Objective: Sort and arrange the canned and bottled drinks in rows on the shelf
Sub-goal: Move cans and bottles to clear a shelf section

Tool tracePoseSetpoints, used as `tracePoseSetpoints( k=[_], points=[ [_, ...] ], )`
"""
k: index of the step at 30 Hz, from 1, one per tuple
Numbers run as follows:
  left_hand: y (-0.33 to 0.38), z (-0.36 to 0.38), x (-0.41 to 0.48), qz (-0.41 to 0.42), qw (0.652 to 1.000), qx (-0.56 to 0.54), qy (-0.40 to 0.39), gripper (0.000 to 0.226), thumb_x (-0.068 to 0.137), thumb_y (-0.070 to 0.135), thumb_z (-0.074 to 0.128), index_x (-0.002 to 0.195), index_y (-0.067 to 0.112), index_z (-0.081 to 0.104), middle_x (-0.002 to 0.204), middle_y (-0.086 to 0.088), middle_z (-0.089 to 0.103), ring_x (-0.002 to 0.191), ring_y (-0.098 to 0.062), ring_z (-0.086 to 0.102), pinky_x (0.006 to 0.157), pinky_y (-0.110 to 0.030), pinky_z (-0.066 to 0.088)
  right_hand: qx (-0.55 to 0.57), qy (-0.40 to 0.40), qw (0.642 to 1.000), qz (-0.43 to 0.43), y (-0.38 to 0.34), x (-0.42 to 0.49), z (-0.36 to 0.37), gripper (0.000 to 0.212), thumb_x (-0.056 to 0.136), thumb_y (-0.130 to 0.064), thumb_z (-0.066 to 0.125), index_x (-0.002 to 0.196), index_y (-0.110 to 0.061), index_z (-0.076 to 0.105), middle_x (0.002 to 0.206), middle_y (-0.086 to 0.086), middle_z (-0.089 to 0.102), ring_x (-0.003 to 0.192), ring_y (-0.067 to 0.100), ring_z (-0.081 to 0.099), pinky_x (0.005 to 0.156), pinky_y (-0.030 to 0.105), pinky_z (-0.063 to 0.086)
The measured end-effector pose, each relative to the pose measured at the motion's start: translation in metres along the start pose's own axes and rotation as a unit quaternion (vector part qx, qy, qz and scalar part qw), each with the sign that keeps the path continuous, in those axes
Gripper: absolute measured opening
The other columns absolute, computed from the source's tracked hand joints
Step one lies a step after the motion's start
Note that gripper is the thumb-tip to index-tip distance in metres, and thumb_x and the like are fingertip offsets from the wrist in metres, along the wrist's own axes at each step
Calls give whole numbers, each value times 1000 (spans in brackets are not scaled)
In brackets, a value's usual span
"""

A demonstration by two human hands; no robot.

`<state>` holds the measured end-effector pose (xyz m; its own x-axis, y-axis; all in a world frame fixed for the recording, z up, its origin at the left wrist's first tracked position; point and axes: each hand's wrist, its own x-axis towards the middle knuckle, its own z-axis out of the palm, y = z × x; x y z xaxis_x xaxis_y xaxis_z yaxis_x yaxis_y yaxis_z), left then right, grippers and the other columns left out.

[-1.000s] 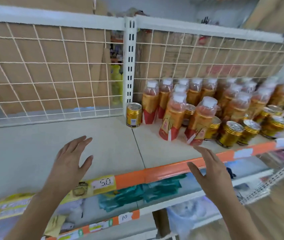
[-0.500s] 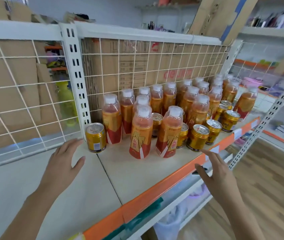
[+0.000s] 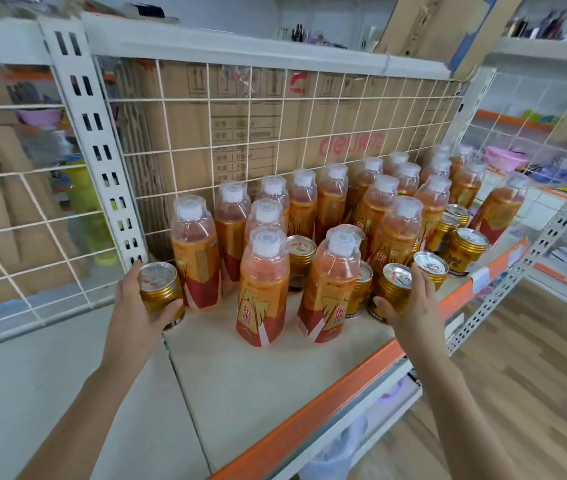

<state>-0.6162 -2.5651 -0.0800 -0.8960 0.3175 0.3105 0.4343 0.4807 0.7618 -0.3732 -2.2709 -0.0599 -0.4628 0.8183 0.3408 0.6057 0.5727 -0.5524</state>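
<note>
Left hand (image 3: 132, 308) gripping leftmost gold can (image 3: 158, 285), right hand (image 3: 411, 311) gripping front gold can (image 3: 392, 284), bottles (image 3: 264, 292) between

The bottles (image 3: 372, 209) stand on the shelf (image 3: 240, 393), bunched up against the wire wall (image 3: 240, 140) at the back. Boxes (image 3: 309, 109) stand behind the wire wall. Two front bottles (image 3: 264, 285) stand side by side, before all the others. A middle can (image 3: 301, 254) sits behind and between them. The end can (image 3: 160, 289) is at the far left, just beside the post (image 3: 102, 150), and the left hand (image 3: 133, 306) is wrapped round it. The near can (image 3: 394, 289) is to the right of the front bottles, with the right hand (image 3: 410, 306) round it. More cans (image 3: 465, 247) sit further right, near the shelf's front edge.
</note>
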Motion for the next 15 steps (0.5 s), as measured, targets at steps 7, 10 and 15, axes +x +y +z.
tracePoseSetpoints(
  k=[7,10,15],
  points=[
    [3,12,-2,-29,997,-41,57,79,71,5,78,135,12,34,131,-13,42,117,-29,47,97,-39,41,28,4,1000,5,10,18,10,83,76,-33,75,142,-9,30,137,12,37,122,31,43,86,43,47],
    [8,15,-11,-31,996,-36,70,80,70,2,78,135,11,33,132,-13,41,119,-29,46,98,-40,41,34,-4,999,-1,16,21,9,83,73,-35,77,139,-10,34,134,12,40,118,32,48,85,44,48],
    [15,18,-34,-45,995,-40,81,82,69,0,78,136,10,33,132,-12,42,119,-29,46,99,-37,39,94,-63,992,-61,27,15,0,78,66,-28,83,131,-16,41,125,5,55,112,25,54,85,37,50]
  ],
)
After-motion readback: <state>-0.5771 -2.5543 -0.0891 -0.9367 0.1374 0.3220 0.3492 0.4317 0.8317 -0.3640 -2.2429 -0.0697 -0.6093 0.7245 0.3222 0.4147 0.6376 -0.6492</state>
